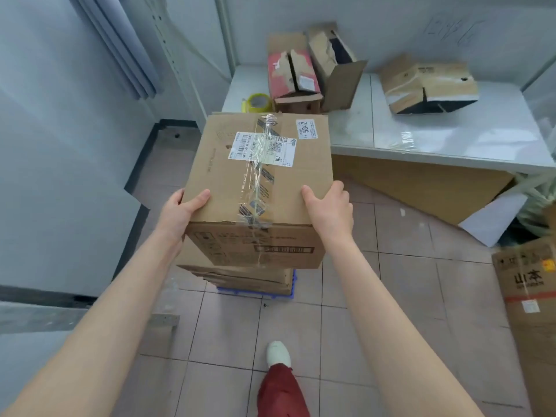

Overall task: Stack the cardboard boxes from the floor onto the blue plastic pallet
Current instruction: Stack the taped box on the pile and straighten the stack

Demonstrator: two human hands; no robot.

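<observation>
A taped cardboard box (258,188) with a white shipping label fills the middle of the head view. My left hand (177,212) grips its near left corner and my right hand (329,210) grips its near right corner. The box sits on or just above a stack of flatter cardboard boxes (240,278). Under that stack only a strip of the blue plastic pallet (255,291) shows; the rest of it is hidden.
A low white table (451,136) behind holds several torn boxes (430,82) and a yellow tape roll (258,102). Flat cardboard (421,188) leans under the table. A large printed box (529,311) stands at the right. My foot (278,353) is on the tiled floor.
</observation>
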